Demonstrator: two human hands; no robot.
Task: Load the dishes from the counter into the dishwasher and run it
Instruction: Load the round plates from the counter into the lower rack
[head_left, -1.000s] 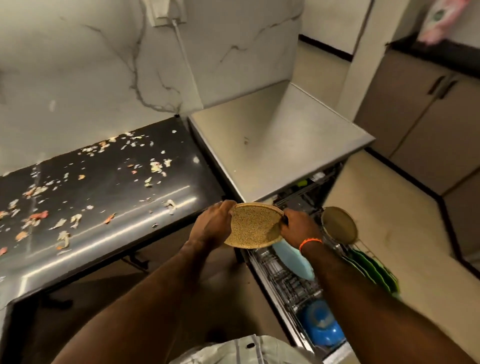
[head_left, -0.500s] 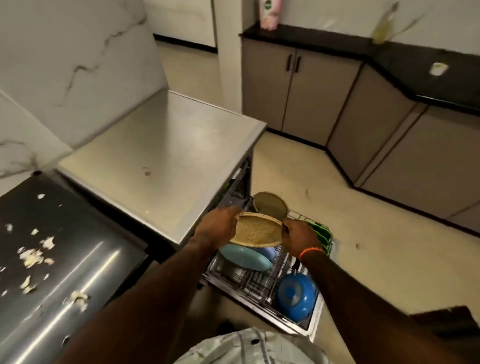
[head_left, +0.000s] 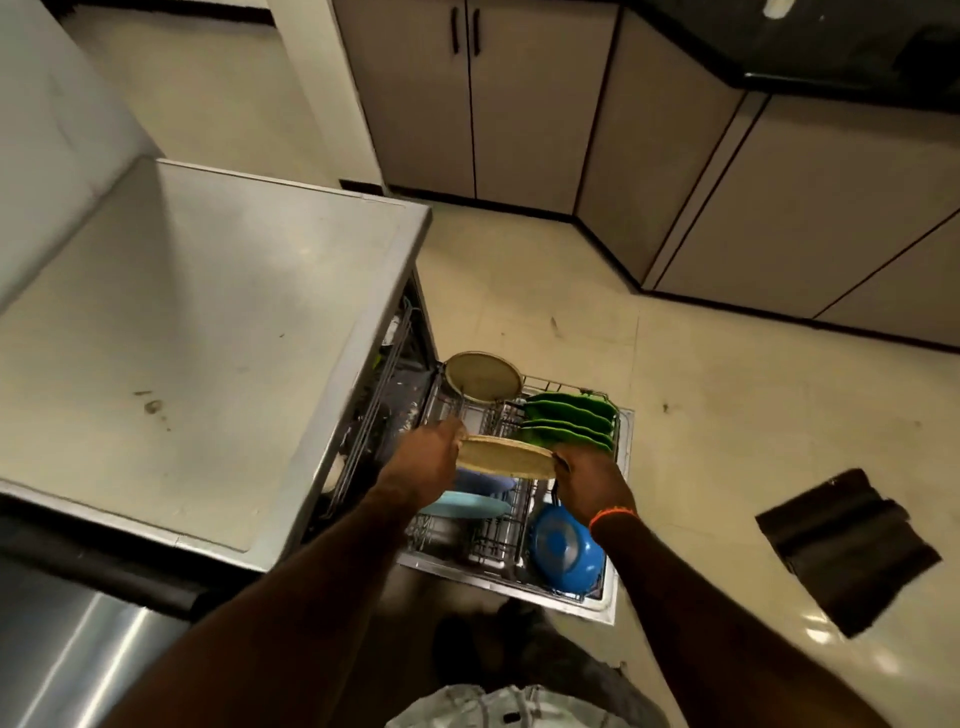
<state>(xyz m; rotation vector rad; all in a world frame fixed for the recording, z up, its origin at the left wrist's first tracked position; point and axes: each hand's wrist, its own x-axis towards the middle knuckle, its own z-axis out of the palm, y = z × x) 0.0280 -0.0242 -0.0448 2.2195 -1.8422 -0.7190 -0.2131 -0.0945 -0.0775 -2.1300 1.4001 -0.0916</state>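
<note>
Both hands gripped a speckled tan plate (head_left: 506, 457) by its edges, left hand (head_left: 423, 460) on the left rim, right hand (head_left: 589, 480) on the right, over the pulled-out lower rack (head_left: 519, 540). The loading step was in hand. Next it seemingly needed tilting upright and slotting into free tines near the green plates (head_left: 569, 421), clear of the light-blue plate (head_left: 467, 504) and blue bowl (head_left: 563, 545)

Nothing readable here for you, honestly. You won't find a brand, label, number or sign on the dishwasher rack (head_left: 524, 545), on the plates in it, or on the cabinet doors (head_left: 467, 93) up at 12 o'clock. Everything's plain, and anything tiny is too blurry to make out.
</note>
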